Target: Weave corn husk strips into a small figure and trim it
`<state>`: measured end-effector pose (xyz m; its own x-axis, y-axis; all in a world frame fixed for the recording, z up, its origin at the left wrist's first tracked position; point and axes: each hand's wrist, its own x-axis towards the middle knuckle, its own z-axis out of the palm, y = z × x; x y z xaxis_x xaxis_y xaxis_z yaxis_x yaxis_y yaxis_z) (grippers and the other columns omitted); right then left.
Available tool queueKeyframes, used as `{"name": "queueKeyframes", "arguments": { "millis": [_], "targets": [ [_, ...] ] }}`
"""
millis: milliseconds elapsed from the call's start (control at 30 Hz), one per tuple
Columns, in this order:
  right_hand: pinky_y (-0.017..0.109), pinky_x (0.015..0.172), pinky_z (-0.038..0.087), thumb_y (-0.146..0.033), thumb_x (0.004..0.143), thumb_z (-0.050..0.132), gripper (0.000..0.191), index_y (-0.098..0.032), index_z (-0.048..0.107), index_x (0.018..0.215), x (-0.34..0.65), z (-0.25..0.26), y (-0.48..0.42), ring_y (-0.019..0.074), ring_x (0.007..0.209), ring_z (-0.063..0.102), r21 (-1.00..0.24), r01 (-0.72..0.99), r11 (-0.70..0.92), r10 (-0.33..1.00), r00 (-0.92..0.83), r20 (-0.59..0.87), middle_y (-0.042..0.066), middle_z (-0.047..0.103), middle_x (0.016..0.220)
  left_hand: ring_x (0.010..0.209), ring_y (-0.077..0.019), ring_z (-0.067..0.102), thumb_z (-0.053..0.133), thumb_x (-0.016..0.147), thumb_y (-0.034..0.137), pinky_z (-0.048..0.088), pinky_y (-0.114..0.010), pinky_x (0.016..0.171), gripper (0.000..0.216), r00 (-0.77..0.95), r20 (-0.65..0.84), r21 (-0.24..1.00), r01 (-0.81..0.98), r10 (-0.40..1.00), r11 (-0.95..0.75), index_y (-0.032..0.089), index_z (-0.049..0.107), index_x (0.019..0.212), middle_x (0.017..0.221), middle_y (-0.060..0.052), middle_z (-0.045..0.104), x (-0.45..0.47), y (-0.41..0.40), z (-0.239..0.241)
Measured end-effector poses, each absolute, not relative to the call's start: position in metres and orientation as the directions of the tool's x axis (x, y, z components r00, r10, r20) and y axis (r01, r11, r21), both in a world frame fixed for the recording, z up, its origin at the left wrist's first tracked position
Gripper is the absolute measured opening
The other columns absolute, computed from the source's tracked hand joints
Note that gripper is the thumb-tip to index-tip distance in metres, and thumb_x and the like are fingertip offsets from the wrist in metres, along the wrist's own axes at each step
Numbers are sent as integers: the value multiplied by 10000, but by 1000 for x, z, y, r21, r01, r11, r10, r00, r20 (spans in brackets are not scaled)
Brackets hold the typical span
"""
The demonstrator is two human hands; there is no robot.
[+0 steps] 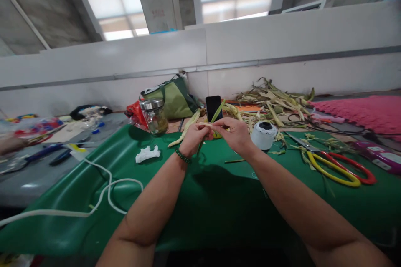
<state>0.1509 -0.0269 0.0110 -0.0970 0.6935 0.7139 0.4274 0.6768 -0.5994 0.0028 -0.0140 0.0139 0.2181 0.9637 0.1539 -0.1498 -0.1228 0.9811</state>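
Both of my hands meet above the green mat (194, 192), pinching a thin pale leaf strip (206, 124) between them. My left hand (194, 137), with a green bead bracelet on its wrist, is closed round the strip's left part. My right hand (235, 132) pinches the strip's right part with thumb and fingers. Longer green and yellowish leaves (188, 127) hang from the grip toward the left and up toward the phone (213, 107).
A white thread spool (263, 135) stands right of my hands; yellow and red scissors (336, 167) lie further right. Behind are a glass jar (154, 116), a green bag (173, 98) and a pile of dried leaves (275, 102). A white cord (103, 194) and crumpled tissue (147, 154) lie left.
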Motion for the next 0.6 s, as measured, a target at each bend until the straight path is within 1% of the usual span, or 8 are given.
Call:
{"name": "queueKeyframes", "arguments": {
  "millis": [33,100,200,300,367,467,533,600],
  "targets": [
    [277,686,479,-222,788,640,90,-197,720,756,151,10,-26,173,744,654,-596,423,683,687,-94,720,36,735,793,506,-77,543,760,646,213,449,-208,537,141,291,156,977,-188,944,-103,113,661,666,563,14,611,1,-15,15],
    [273,677,488,-211,774,650,82,-193,727,752,152,10,-25,172,747,662,-602,407,687,687,-91,721,37,739,795,549,-79,551,818,559,194,452,-205,549,225,402,150,969,-242,903,-54,108,689,722,609,12,624,-1,-16,16],
    [266,656,497,-193,753,660,71,-189,728,732,155,12,-23,165,720,665,-614,380,692,690,-99,717,33,736,767,597,-87,567,857,528,223,463,-207,563,302,450,134,957,-289,883,2,117,702,765,667,2,639,-3,-18,17],
    [264,656,501,-177,737,673,55,-184,723,713,156,14,-24,161,702,665,-615,365,699,687,-103,719,31,731,739,593,-91,562,838,608,298,458,-200,543,262,445,140,950,-311,885,6,129,693,747,656,-2,626,-2,-19,18],
    [260,632,503,-190,721,698,23,-179,715,712,154,14,-25,158,673,662,-640,336,691,701,-96,707,27,727,713,582,-94,552,776,703,341,449,-199,522,231,418,148,944,-330,896,-2,132,679,724,632,-7,611,-1,-19,19],
    [250,577,498,-222,709,720,51,-172,710,715,151,14,-26,151,616,651,-693,267,670,732,-76,677,23,722,682,569,-99,544,663,815,367,452,-206,512,259,352,138,921,-390,926,11,134,654,703,620,-14,599,0,-19,21],
    [246,573,498,-219,718,707,50,-171,717,716,150,14,-26,147,610,650,-709,244,662,742,-82,665,24,724,681,562,-100,545,637,833,377,457,-211,513,285,323,124,907,-421,938,25,135,634,683,604,-8,583,1,-19,22],
    [242,579,496,-205,733,680,56,-173,725,721,149,13,-26,143,612,649,-710,246,660,745,-96,660,23,724,679,555,-92,541,676,799,378,446,-202,510,288,319,141,915,-404,937,0,134,616,659,595,2,570,1,-19,21]
  ]
}}
